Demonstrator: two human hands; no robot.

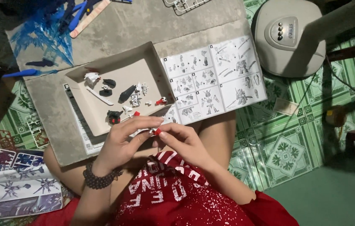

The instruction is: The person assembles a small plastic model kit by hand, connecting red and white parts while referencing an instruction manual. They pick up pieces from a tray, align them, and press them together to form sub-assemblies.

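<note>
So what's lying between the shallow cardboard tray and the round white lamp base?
In the head view, the open instruction sheet lies between the cardboard tray and the white lamp base.

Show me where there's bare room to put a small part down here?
The grey board is bare between the blue clear pieces and the instruction sheet. The box lid has room at its lower left. Its middle is crowded with small parts, close by the left hand and right hand.
</note>
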